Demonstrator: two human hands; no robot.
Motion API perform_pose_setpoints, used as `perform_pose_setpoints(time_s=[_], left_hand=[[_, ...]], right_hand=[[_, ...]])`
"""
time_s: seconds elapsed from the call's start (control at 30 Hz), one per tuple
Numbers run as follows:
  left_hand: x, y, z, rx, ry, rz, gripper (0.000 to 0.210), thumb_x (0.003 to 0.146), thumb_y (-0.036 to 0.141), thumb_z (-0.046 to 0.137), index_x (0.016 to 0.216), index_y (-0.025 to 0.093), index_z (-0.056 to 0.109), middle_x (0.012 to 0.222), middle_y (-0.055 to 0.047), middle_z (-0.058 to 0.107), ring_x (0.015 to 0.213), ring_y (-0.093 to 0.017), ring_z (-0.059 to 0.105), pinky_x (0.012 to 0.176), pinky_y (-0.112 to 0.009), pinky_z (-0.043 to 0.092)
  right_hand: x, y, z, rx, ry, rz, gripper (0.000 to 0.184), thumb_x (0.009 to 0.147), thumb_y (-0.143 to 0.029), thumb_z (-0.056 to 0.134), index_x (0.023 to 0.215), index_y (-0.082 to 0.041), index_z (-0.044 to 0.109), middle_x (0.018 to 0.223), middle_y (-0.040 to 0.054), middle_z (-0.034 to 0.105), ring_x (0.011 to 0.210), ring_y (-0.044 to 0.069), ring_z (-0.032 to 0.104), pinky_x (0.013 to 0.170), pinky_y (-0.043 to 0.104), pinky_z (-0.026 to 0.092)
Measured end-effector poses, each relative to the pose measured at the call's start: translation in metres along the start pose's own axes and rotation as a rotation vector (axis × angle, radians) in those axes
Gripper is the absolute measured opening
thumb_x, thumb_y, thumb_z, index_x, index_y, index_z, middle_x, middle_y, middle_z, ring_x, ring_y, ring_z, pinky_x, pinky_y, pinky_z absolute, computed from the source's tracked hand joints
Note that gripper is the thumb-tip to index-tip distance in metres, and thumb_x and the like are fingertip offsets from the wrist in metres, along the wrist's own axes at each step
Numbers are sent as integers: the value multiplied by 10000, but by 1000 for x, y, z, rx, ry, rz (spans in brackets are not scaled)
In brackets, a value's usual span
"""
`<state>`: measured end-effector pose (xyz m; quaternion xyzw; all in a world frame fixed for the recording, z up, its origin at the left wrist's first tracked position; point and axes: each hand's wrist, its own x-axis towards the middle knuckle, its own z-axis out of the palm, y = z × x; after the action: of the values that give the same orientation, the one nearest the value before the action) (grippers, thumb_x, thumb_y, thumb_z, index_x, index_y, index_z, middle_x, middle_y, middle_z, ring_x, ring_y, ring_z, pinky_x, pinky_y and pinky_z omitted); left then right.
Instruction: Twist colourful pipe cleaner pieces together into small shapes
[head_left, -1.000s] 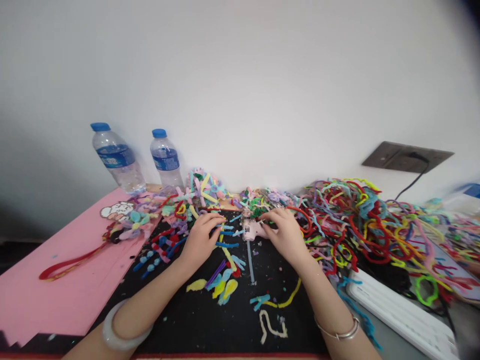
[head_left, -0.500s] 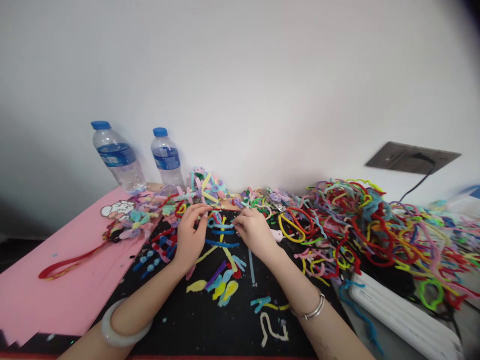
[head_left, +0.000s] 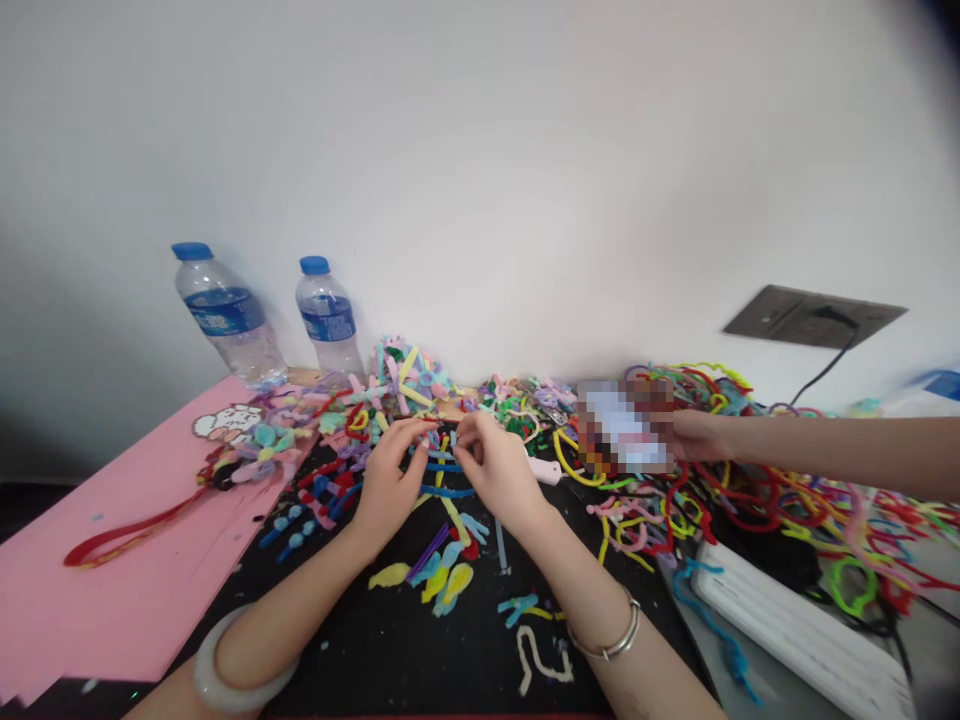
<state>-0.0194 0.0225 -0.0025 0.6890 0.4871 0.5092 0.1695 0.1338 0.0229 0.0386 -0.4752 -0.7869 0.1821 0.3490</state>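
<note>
My left hand [head_left: 390, 480] and my right hand [head_left: 501, 465] are close together over the black mat, fingers bent in a pinch. Between them, a light blue pipe cleaner [head_left: 436, 454] crosses a yellow pipe cleaner [head_left: 441, 478]; its ends run to my fingertips, which partly hide them. Darker blue pipe cleaners [head_left: 447, 491] lie across the yellow one just below. Nearer me on the mat are yellow and blue fuzzy leaf-like pieces [head_left: 448, 584], purple strips [head_left: 428, 551] and a bent cream pipe cleaner [head_left: 536, 655].
Another person's hand [head_left: 686, 435] reaches in from the right with a pixelated object [head_left: 624, 425]. A large pipe-cleaner tangle [head_left: 780, 490] and a white power strip [head_left: 802, 625] lie right. Two water bottles [head_left: 225, 310] stand back left by pink sheets [head_left: 142, 590].
Another person's arm has come in from the right with a blurred object over the tangle. My hands have drawn a little closer together, and the view has shifted slightly.
</note>
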Motion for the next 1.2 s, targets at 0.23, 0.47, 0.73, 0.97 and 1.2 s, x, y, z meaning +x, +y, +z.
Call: perform_pose_setpoints(time_s=[0.23, 0.47, 0.73, 0.97, 1.2], left_hand=[[1, -3, -1, 6, 9, -20, 230, 847, 129, 409, 988, 191, 581, 1020, -59, 584, 978, -194, 540, 865, -334, 437], [1, -4, 1, -16, 6, -12, 217, 848, 116, 415, 970, 177, 584, 1010, -62, 584, 984, -185, 530, 890, -332, 418], [0, -6, 2, -4, -47, -12, 229, 855, 136, 414, 1007, 193, 576, 1046, -58, 588, 980, -191, 540, 845, -330, 444], [-1, -6, 2, 19, -76, -1, 234, 851, 138, 421, 1013, 193, 581, 1036, -58, 593, 965, -192, 544, 829, -318, 442], [-2, -5, 3, 3, -124, 11, 241, 839, 123, 416, 998, 190, 584, 1014, -62, 605, 978, -197, 551, 832, -314, 437]], right_hand=[[6, 1, 16, -476, -96, -107, 117, 847, -147, 481, 803, -188, 582, 729, 47, 622, 736, 187, 543, 649, 264, 364], [12, 6, 26, -477, -157, -59, 130, 846, -148, 493, 847, -185, 618, 777, 68, 646, 823, 205, 559, 693, 276, 370], [10, 8, 22, -330, -89, 1, 177, 850, -119, 463, 950, -185, 593, 871, 60, 642, 862, 188, 558, 747, 274, 398], [-1, 8, -6, -253, -69, -48, 143, 792, -99, 539, 854, -192, 628, 860, 35, 659, 859, 190, 545, 786, 290, 406], [-12, 50, -48, -336, 13, 164, 189, 774, -93, 497, 814, -176, 662, 835, 50, 688, 815, 190, 609, 758, 284, 430]])
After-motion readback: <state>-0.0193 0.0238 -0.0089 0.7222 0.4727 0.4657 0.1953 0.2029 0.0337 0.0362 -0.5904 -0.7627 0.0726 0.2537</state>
